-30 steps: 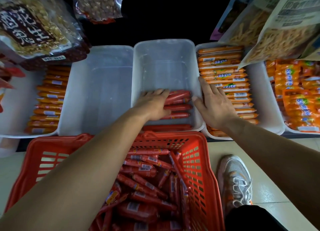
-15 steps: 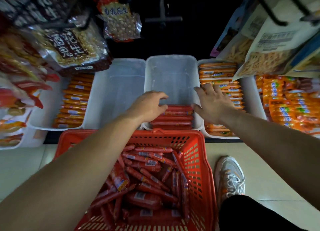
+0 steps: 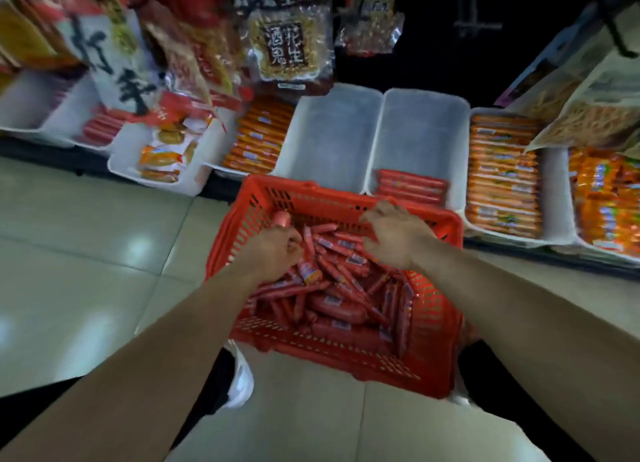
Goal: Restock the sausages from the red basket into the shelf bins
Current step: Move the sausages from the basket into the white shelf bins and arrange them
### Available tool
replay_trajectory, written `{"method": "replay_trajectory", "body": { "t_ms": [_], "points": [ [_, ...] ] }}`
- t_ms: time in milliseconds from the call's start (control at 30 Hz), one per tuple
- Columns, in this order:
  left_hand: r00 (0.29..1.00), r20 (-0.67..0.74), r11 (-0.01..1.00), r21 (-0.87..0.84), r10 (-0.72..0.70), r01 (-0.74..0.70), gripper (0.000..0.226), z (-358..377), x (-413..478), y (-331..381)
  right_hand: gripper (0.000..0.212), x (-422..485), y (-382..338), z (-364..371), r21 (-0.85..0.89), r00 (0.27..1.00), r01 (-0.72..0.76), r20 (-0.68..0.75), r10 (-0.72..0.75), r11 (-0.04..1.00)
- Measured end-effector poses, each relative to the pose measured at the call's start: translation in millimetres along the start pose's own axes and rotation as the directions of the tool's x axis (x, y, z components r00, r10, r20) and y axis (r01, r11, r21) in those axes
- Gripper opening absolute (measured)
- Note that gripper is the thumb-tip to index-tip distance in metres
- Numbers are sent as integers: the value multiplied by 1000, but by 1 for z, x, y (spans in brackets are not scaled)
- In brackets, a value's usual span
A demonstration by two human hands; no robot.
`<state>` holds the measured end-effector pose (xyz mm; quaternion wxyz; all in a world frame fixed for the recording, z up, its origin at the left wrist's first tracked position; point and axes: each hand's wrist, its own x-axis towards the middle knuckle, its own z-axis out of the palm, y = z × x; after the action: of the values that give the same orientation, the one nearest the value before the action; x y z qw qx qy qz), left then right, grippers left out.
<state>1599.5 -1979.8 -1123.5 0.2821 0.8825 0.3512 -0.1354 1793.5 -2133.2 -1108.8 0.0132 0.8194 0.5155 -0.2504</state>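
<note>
free: rear of sausage bin (image 3: 420,132) | blocked: red basket (image 3: 329,354) rim in front, hanging bags (image 3: 289,46) left

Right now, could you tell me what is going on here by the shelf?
A person is restocking sausages. Both hands are in the red basket: the left hand grips one sausage, its end sticking up, while the right hand reaches into the pile, its grip unclear. The clear bin behind holds a short row of red sausages.
</note>
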Motion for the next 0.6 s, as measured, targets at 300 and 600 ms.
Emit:
{"method": "replay_trajectory", "body": {
  "t_ms": [300, 600],
  "points": [
    [946, -25, 945, -68, -322, 320, 87, 86, 5, -86, 64, 68, -58, 139, 305, 969, -141, 238, 67, 942],
    [902, -89, 906, -39, -423, 421, 90, 118, 42, -83, 78, 109, -79, 170, 530, 968, -247, 171, 183, 811]
  ]
}}
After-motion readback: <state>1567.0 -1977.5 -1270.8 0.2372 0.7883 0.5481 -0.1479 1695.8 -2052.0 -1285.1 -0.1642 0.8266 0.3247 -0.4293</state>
